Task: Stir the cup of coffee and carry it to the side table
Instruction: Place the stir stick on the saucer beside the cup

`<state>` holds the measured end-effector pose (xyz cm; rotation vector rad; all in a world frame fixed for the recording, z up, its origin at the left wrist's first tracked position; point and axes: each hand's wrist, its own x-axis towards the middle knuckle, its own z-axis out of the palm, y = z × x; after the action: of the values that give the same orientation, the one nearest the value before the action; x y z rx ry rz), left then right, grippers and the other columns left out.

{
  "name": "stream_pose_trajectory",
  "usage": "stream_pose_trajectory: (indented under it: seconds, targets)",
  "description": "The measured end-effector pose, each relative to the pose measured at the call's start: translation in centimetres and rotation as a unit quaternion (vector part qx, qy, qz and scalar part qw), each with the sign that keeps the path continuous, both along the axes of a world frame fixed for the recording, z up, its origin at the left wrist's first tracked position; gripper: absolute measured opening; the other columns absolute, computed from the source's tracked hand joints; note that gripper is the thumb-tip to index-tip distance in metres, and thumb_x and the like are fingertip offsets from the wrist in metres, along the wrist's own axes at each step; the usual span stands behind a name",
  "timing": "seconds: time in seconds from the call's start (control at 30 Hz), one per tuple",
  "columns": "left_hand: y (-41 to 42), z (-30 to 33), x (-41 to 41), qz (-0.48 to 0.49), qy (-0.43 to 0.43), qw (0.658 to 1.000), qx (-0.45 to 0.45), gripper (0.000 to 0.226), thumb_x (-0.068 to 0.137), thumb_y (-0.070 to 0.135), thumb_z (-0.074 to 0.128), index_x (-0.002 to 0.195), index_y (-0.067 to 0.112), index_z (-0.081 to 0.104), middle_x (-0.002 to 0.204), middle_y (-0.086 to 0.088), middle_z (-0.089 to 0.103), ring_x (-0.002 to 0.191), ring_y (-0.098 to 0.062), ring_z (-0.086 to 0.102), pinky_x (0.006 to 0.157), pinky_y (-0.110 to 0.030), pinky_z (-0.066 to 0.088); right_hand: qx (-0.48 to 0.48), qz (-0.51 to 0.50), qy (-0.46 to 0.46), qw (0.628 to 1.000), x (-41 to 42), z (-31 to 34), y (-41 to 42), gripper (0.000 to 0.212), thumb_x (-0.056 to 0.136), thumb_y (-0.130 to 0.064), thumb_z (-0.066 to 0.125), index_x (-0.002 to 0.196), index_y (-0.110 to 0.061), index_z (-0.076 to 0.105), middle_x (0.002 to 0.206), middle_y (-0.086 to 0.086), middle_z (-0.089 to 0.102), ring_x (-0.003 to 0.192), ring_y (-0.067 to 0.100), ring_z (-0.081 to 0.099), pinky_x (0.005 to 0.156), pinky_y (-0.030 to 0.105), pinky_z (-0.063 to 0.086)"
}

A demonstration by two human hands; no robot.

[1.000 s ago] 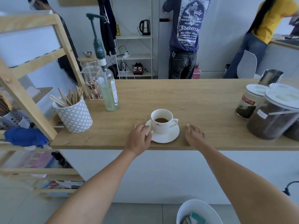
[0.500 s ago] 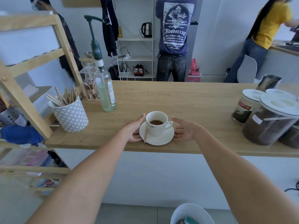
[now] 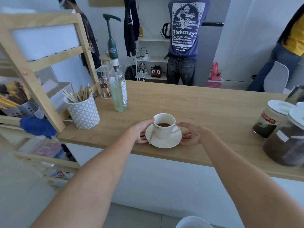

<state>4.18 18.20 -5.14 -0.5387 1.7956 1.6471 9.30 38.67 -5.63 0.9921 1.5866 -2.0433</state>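
Note:
A white cup of coffee [image 3: 163, 127] stands on a white saucer [image 3: 166, 142] near the front edge of the wooden counter [image 3: 205, 111]. A wooden stir stick [image 3: 151, 137] lies on the saucer's left side. My left hand [image 3: 142, 131] cups the saucer's left rim, thumb up by the cup. My right hand [image 3: 190, 134] cups the right rim beside the cup's handle. Both hands touch the saucer, fingers curled at its edge.
A patterned pot of wooden sticks [image 3: 82, 109] and a pump bottle [image 3: 117, 89] stand to the left. Coffee jars [image 3: 286, 137] crowd the right end. A wooden shelf frame [image 3: 32, 83] is at far left. People stand behind the counter. A white bin [image 3: 192, 222] sits below.
Both hands moved in from the counter's edge to the two sides of the saucer and closed round its rim. The stir stick now shows on the saucer.

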Motion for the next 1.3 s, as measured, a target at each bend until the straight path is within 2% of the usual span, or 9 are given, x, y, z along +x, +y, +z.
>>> stream_pose_trajectory:
  seconds: [0.1,0.27,0.47,0.67,0.77,0.97,1.07,1.2,1.3]
  targets:
    - [-1.0,0.4,-1.5,0.005,0.005,1.0,0.01,0.044,0.075,0.047,0.076,0.085,0.011,0.051,0.089,-0.007,0.058,0.095,-0.021,0.059,0.097,-0.036,0.05,-0.002,0.009,0.016,1.0,-1.7,0.2,-0.6,0.055,0.077,-0.024,0.075,0.118,0.004,0.052,0.088,0.014,0.056,0.077,0.025,0.06,0.082,0.037,0.053]
    - [-2.5,1.0,-4.6,0.012,0.009,1.0,0.021,0.044,0.077,0.045,0.075,0.084,0.009,0.051,0.086,-0.006,0.057,0.076,-0.018,0.057,0.094,-0.034,0.049,0.001,0.008,0.015,1.0,-5.0,0.8,-2.4,0.052,0.076,-0.025,0.075,0.112,0.004,0.053,0.087,0.014,0.057,0.074,0.024,0.06,0.064,0.037,0.053]
    - [-4.8,1.3,-9.3,0.01,0.009,1.0,0.027,0.042,0.078,0.043,0.075,0.08,0.01,0.049,0.084,-0.006,0.057,0.074,-0.017,0.056,0.092,-0.034,0.048,-0.002,-0.02,0.018,1.0,-9.2,0.9,-5.1,0.05,0.073,-0.024,0.077,0.11,0.001,0.054,0.086,0.013,0.058,0.073,0.024,0.062,0.061,0.037,0.054]
    - [-6.4,0.7,-13.1,0.0,0.006,0.999,0.035,0.041,0.077,0.041,0.076,0.081,0.013,0.048,0.085,-0.005,0.056,0.078,-0.018,0.057,0.1,-0.037,0.047,-0.011,-0.058,0.023,0.998,-12.3,0.5,-7.1,0.047,0.073,-0.023,0.076,0.109,0.0,0.055,0.089,0.012,0.059,0.076,0.024,0.063,0.078,0.036,0.056]
    - [-7.0,0.3,-14.2,-0.008,0.001,0.999,0.036,0.041,0.077,0.042,0.076,0.081,0.012,0.047,0.085,-0.005,0.056,0.092,-0.021,0.057,0.1,-0.037,0.048,-0.003,-0.062,0.02,0.998,-13.2,0.2,-7.8,0.049,0.074,-0.023,0.075,0.113,0.0,0.054,0.09,0.013,0.059,0.076,0.024,0.064,0.075,0.035,0.054]
    - [-7.9,-0.6,-15.4,-0.025,-0.01,0.999,0.035,0.041,0.076,0.042,0.076,0.083,0.012,0.049,0.086,-0.005,0.057,0.096,-0.021,0.057,0.096,-0.036,0.048,0.028,-0.063,0.008,0.998,-14.2,-0.7,-8.8,0.051,0.073,-0.028,0.073,0.113,-0.002,0.055,0.091,0.011,0.06,0.078,0.022,0.063,0.082,0.033,0.051]
    - [-8.0,-0.9,-15.5,-0.033,-0.012,0.999,0.035,0.043,0.076,0.043,0.076,0.09,0.012,0.05,0.086,-0.005,0.057,0.095,-0.021,0.057,0.093,-0.035,0.048,0.03,-0.061,0.002,0.998,-14.2,-0.9,-9.0,0.045,0.075,-0.031,0.07,0.107,-0.003,0.056,0.086,0.009,0.06,0.074,0.02,0.061,0.071,0.029,0.052]
    - [-7.9,-0.7,-15.3,-0.036,-0.005,0.999,0.035,0.047,0.077,0.044,0.075,0.099,0.012,0.05,0.086,-0.005,0.056,0.08,-0.018,0.057,0.087,-0.034,0.047,0.041,-0.068,0.004,0.997,-14.2,-1.3,-9.1,0.04,0.076,-0.032,0.069,0.1,-0.003,0.056,0.083,0.007,0.059,0.071,0.018,0.06,0.06,0.027,0.049]
    - [-7.7,-0.7,-15.1,-0.037,0.011,0.999,0.021,0.051,0.077,0.047,0.074,0.108,0.013,0.051,0.086,-0.004,0.057,0.093,-0.02,0.056,0.089,-0.034,0.046,0.061,-0.058,0.004,0.996,-14.1,-1.2,-9.2,0.037,0.077,-0.035,0.068,0.095,-0.005,0.057,0.081,0.006,0.059,0.071,0.018,0.059,0.063,0.026,0.048]
